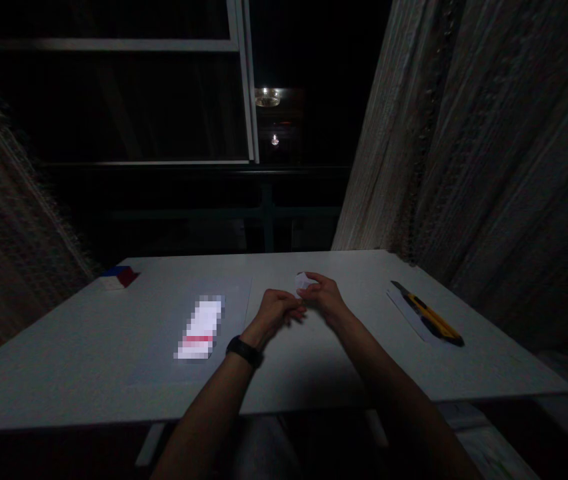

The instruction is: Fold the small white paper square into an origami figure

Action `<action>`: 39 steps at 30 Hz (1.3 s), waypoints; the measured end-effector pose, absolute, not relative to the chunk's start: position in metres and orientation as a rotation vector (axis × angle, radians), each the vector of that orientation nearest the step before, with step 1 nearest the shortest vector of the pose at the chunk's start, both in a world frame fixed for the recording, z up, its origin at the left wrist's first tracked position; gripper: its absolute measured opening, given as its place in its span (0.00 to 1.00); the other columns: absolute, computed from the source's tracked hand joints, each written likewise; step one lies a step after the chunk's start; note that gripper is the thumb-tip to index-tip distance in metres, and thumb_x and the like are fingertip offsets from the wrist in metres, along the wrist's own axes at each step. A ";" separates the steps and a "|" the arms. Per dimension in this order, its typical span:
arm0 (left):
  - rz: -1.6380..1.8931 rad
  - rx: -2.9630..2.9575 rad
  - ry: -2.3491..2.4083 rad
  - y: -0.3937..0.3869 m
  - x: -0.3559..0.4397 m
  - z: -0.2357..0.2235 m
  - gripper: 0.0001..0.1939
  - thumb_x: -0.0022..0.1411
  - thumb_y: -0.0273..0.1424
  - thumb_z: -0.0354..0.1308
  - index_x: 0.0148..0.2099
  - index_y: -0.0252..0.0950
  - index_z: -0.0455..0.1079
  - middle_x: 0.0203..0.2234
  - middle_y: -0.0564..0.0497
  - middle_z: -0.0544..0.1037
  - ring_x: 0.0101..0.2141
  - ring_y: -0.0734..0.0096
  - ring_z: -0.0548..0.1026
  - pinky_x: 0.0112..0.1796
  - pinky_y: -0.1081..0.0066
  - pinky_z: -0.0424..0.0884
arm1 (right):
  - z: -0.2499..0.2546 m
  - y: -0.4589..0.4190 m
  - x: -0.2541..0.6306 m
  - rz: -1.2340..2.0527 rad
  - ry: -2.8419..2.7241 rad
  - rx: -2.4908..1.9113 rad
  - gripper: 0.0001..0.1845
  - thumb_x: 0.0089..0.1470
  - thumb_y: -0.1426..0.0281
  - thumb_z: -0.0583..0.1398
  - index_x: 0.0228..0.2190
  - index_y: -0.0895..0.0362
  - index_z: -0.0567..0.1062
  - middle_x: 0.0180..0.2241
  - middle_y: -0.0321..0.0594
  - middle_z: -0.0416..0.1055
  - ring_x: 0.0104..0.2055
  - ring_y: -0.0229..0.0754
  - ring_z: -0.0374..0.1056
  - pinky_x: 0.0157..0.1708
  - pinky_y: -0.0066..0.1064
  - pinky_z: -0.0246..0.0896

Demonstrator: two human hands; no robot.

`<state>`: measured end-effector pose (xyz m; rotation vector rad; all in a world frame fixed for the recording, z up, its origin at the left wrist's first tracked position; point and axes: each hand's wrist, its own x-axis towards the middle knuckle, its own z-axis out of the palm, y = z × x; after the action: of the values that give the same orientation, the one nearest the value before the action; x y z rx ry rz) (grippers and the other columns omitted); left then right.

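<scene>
A small piece of folded white paper (pixel 303 283) is up over the middle of the white table. My right hand (pixel 327 297) pinches its right side between thumb and fingers. From below left, my left hand (pixel 277 310) closes on the paper's lower edge, fingertips beside those of the right hand. Shadow hides part of the left fingers and the exact grip. A dark band (pixel 244 351) circles my left wrist.
A lit, blurred-out phone screen (pixel 201 328) lies left on a pale sheet (pixel 151 363). A puzzle cube (pixel 118 277) sits at the table's far left. Right lies a yellow and black utility knife (pixel 431 317) over a white strip (pixel 404 312). Curtains (pixel 389 133) flank a dark window.
</scene>
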<state>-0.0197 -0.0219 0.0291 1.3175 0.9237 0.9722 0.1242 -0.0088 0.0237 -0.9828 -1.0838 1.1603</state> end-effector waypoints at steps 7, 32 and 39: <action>0.925 1.357 0.873 -0.022 -0.018 0.029 0.11 0.46 0.33 0.62 0.23 0.29 0.69 0.21 0.43 0.77 0.17 0.75 0.71 0.15 0.78 0.53 | 0.027 -0.011 0.130 1.171 -1.116 -0.975 0.38 0.22 0.70 0.70 0.41 0.64 0.71 0.12 0.30 0.68 0.16 0.35 0.62 0.23 0.28 0.56; 0.979 1.329 0.789 -0.019 -0.017 0.029 0.12 0.45 0.34 0.62 0.22 0.31 0.66 0.14 0.52 0.69 0.15 0.82 0.60 0.18 0.76 0.50 | 0.030 -0.017 0.125 1.164 -1.058 -0.941 0.28 0.28 0.70 0.68 0.38 0.58 0.74 0.14 0.28 0.63 0.17 0.32 0.58 0.19 0.25 0.50; 1.002 1.373 0.778 -0.018 -0.018 0.028 0.13 0.45 0.35 0.62 0.20 0.32 0.63 0.13 0.53 0.67 0.16 0.81 0.61 0.19 0.75 0.52 | 0.034 -0.021 0.129 1.366 -1.022 -0.919 0.26 0.28 0.67 0.69 0.35 0.57 0.75 0.20 0.32 0.67 0.22 0.35 0.63 0.25 0.29 0.58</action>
<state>-0.0175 -0.0182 0.0280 1.3730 0.7782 1.0016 0.1291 -0.0206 0.0340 -0.9187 -1.0225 1.3655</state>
